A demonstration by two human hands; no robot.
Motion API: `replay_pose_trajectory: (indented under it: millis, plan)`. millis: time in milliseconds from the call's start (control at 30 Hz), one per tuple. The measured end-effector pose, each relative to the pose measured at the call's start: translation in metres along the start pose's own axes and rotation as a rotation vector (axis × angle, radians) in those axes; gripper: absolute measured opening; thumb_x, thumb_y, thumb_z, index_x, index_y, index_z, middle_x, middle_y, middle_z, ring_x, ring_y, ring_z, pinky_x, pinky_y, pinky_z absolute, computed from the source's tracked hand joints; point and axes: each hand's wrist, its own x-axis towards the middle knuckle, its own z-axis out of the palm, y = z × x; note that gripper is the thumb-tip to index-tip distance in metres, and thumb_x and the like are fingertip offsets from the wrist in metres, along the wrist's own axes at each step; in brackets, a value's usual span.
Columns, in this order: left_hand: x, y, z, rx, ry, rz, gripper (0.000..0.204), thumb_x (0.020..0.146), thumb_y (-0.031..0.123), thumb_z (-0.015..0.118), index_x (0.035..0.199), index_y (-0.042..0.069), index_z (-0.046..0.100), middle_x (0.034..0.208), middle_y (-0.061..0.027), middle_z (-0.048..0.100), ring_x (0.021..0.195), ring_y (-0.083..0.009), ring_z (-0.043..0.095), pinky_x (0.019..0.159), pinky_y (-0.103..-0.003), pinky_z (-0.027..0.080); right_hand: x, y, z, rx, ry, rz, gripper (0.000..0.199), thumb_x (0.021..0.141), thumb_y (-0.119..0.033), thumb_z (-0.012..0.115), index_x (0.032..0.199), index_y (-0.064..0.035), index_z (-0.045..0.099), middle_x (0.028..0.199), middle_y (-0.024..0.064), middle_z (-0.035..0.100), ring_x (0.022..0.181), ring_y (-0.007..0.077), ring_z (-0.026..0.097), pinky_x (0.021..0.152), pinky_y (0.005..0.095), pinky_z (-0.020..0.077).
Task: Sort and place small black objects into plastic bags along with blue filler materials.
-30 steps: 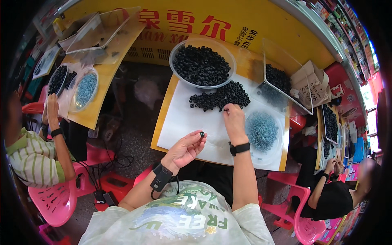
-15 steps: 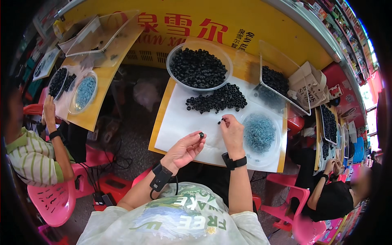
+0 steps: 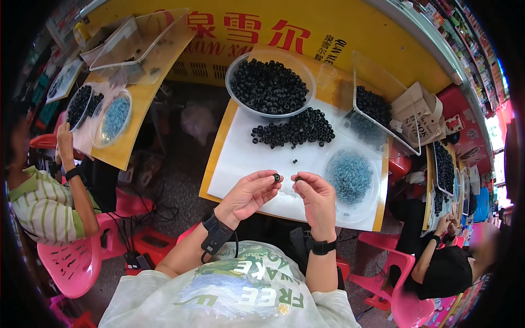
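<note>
My left hand (image 3: 250,195) pinches a round black bead (image 3: 277,177) with a hole between thumb and fingertips. Just to its right, my right hand (image 3: 316,201) holds a small dark bead (image 3: 298,179) in a pinch, partly covered by the fingers. The fingertips of both hands are close together but apart, above the near part of a white sheet (image 3: 229,158). One loose black bead (image 3: 295,161) lies on the sheet beyond them. Farther off is a heap of black beads (image 3: 295,129). Beside my right hand a clear shallow dish (image 3: 376,191) holds pale blue beads (image 3: 348,176).
A clear round tub (image 3: 311,90) of black beads stands behind the heap. At right are a clear tilted box (image 3: 372,126) with black beads and a beige paper bag (image 3: 418,112). Other people sit at side tables with bead dishes; a pink chair (image 3: 71,262) stands at left.
My right hand has drawn back from beside the loose bead toward me, carrying a small dark bead to near my left fingertips. The left hand has shifted slightly right, still pinching its bead.
</note>
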Motion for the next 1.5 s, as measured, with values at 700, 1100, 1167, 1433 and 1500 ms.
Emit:
replay_pose_trajectory:
  millis: [700, 1100, 1167, 1433, 1500]
  plan:
    - [-0.008, 0.003, 0.011, 0.124, -0.055, 0.071, 0.018, 0.095, 0.004, 0.066, 0.112, 0.003, 0.068, 0.109, -0.0083, 0.071, 0.097, -0.0161, 0.069, 0.089, -0.027, 0.058, -0.019, -0.007, 0.031, -0.285, 0.019, -0.178, 0.017, 0.085, 0.004, 0.076, 0.101, 0.0029, 0.072, 0.097, 0.0066, 0.072, 0.082, 0.0075, 0.064, 0.075, 0.0191, 0.0520]
    - [-0.007, 0.002, 0.009, 0.251, -0.080, 0.137, 0.021, 0.093, 0.003, 0.069, 0.113, 0.000, 0.069, 0.105, -0.0075, 0.070, 0.093, -0.0134, 0.068, 0.085, -0.026, 0.058, -0.024, 0.006, 0.032, -0.494, 0.124, -0.296, 0.015, 0.081, 0.003, 0.079, 0.095, 0.0035, 0.074, 0.092, 0.0082, 0.073, 0.077, 0.0085, 0.063, 0.069, 0.0216, 0.0504]
    - [-0.006, 0.002, 0.009, 0.270, -0.085, 0.119, 0.022, 0.093, 0.003, 0.069, 0.114, -0.001, 0.069, 0.104, -0.0074, 0.070, 0.091, -0.0130, 0.068, 0.084, -0.026, 0.058, -0.026, 0.009, 0.034, -0.485, 0.140, -0.321, 0.015, 0.081, 0.003, 0.079, 0.095, 0.0037, 0.074, 0.092, 0.0083, 0.073, 0.077, 0.0086, 0.062, 0.069, 0.0220, 0.0503]
    - [-0.007, 0.002, 0.007, 0.291, -0.079, 0.125, 0.022, 0.092, 0.004, 0.070, 0.114, -0.001, 0.069, 0.101, -0.0066, 0.070, 0.088, -0.0120, 0.066, 0.083, -0.025, 0.056, -0.020, 0.004, 0.026, -0.616, 0.026, -0.360, 0.021, 0.078, 0.001, 0.080, 0.098, 0.0002, 0.074, 0.094, 0.0067, 0.070, 0.076, 0.0106, 0.059, 0.069, 0.0229, 0.0485]
    - [-0.008, 0.004, 0.007, 0.314, -0.103, 0.077, 0.026, 0.091, 0.004, 0.071, 0.116, 0.000, 0.067, 0.099, -0.0058, 0.070, 0.086, -0.0115, 0.065, 0.080, -0.024, 0.056, -0.019, -0.003, 0.022, -0.657, 0.000, -0.313, 0.026, 0.076, -0.001, 0.081, 0.101, -0.0020, 0.074, 0.094, 0.0055, 0.069, 0.077, 0.0117, 0.059, 0.071, 0.0234, 0.0481]
